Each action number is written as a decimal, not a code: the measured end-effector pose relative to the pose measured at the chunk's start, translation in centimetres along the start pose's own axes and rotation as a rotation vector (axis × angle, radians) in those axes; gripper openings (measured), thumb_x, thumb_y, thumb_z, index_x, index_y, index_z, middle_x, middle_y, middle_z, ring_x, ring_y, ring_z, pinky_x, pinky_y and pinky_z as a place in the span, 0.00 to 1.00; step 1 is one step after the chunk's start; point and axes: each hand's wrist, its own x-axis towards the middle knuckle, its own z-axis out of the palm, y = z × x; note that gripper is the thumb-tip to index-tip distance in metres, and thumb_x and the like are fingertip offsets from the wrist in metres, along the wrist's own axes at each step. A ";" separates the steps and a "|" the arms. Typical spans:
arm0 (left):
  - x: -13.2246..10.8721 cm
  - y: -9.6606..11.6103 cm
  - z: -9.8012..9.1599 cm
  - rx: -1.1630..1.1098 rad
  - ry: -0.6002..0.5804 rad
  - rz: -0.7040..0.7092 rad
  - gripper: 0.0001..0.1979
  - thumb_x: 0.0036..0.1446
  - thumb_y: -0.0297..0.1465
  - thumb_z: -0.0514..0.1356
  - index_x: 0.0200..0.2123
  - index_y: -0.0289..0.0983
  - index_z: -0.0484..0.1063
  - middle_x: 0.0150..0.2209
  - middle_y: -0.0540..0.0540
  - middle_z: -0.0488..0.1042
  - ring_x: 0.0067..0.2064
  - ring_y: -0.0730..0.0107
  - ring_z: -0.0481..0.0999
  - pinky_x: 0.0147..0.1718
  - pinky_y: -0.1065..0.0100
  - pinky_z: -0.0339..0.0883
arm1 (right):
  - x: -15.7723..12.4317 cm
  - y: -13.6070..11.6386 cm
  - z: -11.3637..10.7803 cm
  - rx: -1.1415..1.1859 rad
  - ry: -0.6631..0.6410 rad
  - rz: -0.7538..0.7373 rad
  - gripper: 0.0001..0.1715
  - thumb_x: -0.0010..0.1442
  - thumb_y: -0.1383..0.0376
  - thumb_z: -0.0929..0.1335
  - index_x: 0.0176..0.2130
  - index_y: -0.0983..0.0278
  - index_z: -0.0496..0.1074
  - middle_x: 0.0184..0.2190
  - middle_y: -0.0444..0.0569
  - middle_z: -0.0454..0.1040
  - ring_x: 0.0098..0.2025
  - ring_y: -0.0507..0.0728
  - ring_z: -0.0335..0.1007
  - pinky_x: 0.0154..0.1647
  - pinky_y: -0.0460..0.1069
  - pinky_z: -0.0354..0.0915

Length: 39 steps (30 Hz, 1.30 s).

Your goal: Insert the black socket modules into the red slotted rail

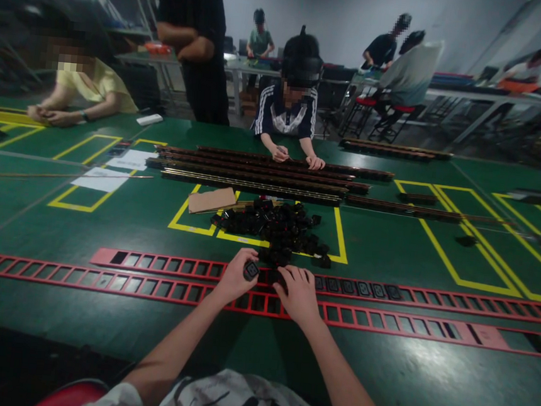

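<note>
My left hand (237, 277) is closed around a small square black plastic piece (251, 269), its patterned face turned toward me. It is held just above the far red slotted frame (161, 263). My right hand (299, 294) rests over the same frame with fingers bent and somewhat apart. Its fingertips are beside dark pieces in the slots, and whether they touch one is unclear. Right of that hand, several black pieces (363, 289) sit in a row in the frame's slots. Nearer to me lies a second red slotted frame (149, 286), partly under my wrists.
Beyond the frames is a loose heap of black pieces (282, 226), with a cardboard piece (212, 200) beside it. Long dark strips (253, 186) lie farther back, where a person in a striped jacket (285, 113) works. White papers (101, 179) lie at left.
</note>
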 end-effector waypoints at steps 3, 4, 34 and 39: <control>0.0 -0.1 0.2 -0.066 0.015 -0.093 0.16 0.52 0.23 0.61 0.44 0.40 0.64 0.45 0.45 0.73 0.46 0.63 0.77 0.49 0.59 0.71 | 0.0 0.0 0.0 0.004 -0.007 0.004 0.20 0.69 0.59 0.68 0.58 0.61 0.73 0.54 0.54 0.76 0.56 0.63 0.69 0.63 0.61 0.56; -0.1 -0.1 0.2 -0.064 0.022 -0.124 0.17 0.52 0.24 0.61 0.45 0.40 0.63 0.43 0.47 0.73 0.44 0.64 0.77 0.48 0.60 0.71 | 0.0 0.0 0.0 0.007 -0.006 0.005 0.20 0.69 0.59 0.68 0.58 0.61 0.73 0.54 0.54 0.76 0.56 0.63 0.69 0.63 0.61 0.56; 0.1 0.2 0.0 0.419 -0.365 -0.059 0.21 0.60 0.36 0.68 0.53 0.40 0.68 0.53 0.42 0.71 0.54 0.52 0.69 0.53 0.51 0.63 | 0.1 0.0 -0.1 0.013 -0.008 -0.009 0.19 0.69 0.59 0.66 0.57 0.60 0.73 0.54 0.55 0.76 0.57 0.64 0.68 0.62 0.62 0.55; 0.6 0.7 0.2 0.497 -0.434 0.008 0.21 0.61 0.34 0.68 0.54 0.41 0.68 0.53 0.42 0.71 0.54 0.51 0.69 0.52 0.52 0.62 | 0.1 0.1 0.1 0.009 -0.010 -0.013 0.19 0.70 0.59 0.66 0.57 0.61 0.73 0.54 0.55 0.76 0.57 0.64 0.68 0.63 0.61 0.54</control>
